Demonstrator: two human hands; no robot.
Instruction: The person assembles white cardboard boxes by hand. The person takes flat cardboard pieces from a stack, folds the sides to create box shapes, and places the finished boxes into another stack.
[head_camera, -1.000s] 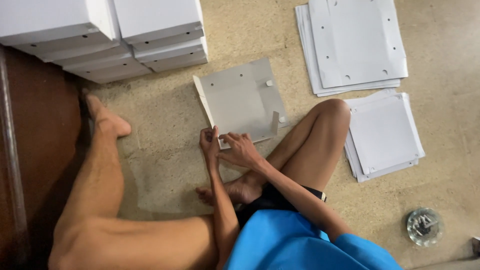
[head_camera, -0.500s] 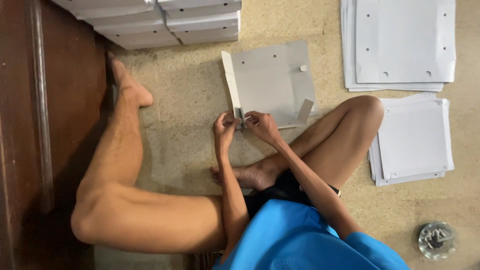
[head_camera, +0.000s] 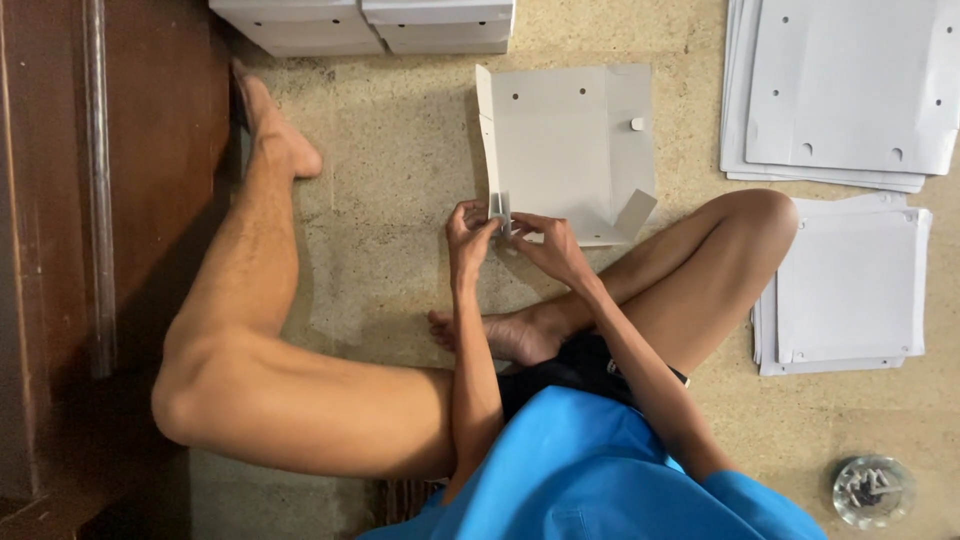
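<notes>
2 sheet stacks (head_camera: 845, 95), 1 half-folded box (head_camera: 565, 145), 1 glass dish (head_camera: 872, 490)

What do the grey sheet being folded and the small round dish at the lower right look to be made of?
Grey sheet: probably thin cardboard, matte; it holds creased, upright flaps and has punched holes. Both hands, left hand and right hand, pinch its corner flap. Round dish: seemingly clear glass, glossy, with see-through glints; its contents are unclear.
</notes>
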